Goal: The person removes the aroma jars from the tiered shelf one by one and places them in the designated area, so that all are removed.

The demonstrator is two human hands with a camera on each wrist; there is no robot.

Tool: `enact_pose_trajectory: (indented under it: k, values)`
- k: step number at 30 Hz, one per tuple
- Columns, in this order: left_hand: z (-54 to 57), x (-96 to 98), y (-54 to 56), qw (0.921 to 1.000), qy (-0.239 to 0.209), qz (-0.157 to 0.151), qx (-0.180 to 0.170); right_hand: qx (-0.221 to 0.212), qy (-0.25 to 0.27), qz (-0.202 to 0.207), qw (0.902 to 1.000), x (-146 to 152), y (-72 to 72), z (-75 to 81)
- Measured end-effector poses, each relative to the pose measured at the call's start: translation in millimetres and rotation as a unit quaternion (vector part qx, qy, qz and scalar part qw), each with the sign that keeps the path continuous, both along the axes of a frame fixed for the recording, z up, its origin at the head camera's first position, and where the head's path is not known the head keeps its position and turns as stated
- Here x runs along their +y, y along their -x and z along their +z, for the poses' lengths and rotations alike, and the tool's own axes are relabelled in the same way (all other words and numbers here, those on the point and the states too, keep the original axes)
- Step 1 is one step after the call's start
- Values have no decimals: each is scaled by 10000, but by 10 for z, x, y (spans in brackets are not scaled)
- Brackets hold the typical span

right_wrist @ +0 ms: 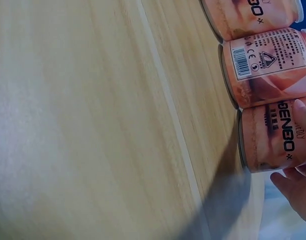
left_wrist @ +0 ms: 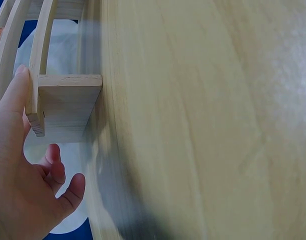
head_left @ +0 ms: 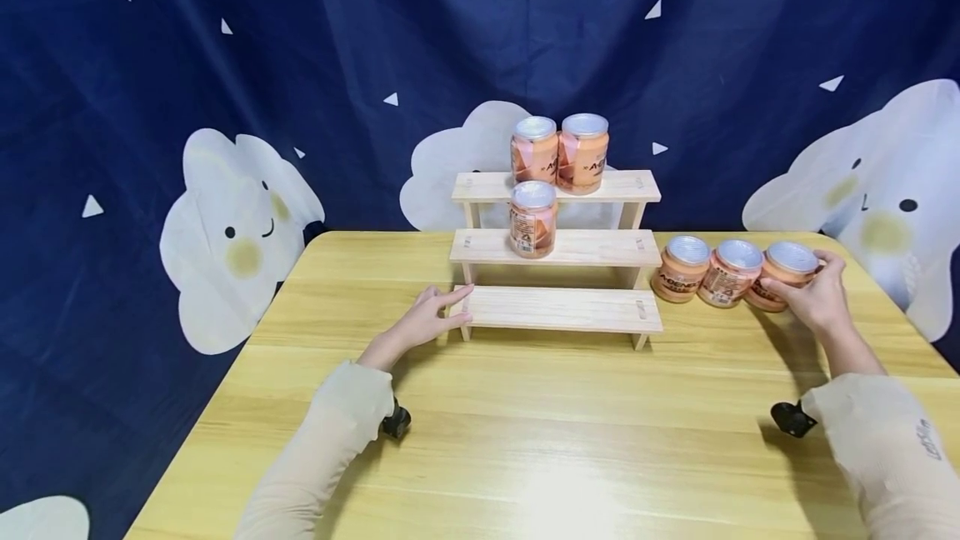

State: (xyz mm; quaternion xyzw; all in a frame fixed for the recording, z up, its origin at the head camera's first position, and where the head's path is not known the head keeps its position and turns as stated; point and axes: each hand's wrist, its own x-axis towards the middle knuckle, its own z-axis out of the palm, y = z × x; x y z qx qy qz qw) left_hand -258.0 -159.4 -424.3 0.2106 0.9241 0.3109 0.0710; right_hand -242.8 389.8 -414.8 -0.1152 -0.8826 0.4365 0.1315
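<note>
At the right of the table my right hand [head_left: 819, 294] grips an orange can [head_left: 791, 265] with a silvery lid, thumb on its near side. Close beside it on the tabletop stand a middle can [head_left: 731, 273] and a left can [head_left: 680, 269]; in the right wrist view the held can [right_wrist: 273, 137] touches its neighbour [right_wrist: 268, 67]. My left hand [head_left: 420, 319] is at the left end of a three-tier wooden stand [head_left: 558, 308], thumb and index finger extended onto the lowest board. Its other fingers [left_wrist: 55, 170] hang loosely curled beside the board's end.
Two orange cans [head_left: 583, 155] stand on the top tier and one can [head_left: 533, 221] on the middle tier. The stand is near the back edge of the wooden table [head_left: 525, 423]. Behind hangs a dark blue curtain [head_left: 360, 65] with white clouds.
</note>
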Motion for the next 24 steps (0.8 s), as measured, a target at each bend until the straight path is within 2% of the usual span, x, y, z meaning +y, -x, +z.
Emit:
enact_pose_trajectory:
  k: [5, 10, 17, 21, 24]
  values:
    - [-6, 2, 10, 10000, 28, -42, -13, -196, -7, 193, 9996, 25, -27, 45]
    - [-6, -8, -2, 10000, 7, -35, 19, -62, -144, 206, 9997, 29, -53, 149]
    - [-18, -9, -10, 9999, 12, -32, 105, 634, -179, -332, 9973, -100, -76, 378]
    - [-16, -7, -10, 10000, 28, -14, 91, 1010, 33, -234, 9946, -254, -78, 514]
    - [-18, -7, -10, 10000, 47, -4, 83, 1273, 189, -9, 9917, -406, -66, 603]
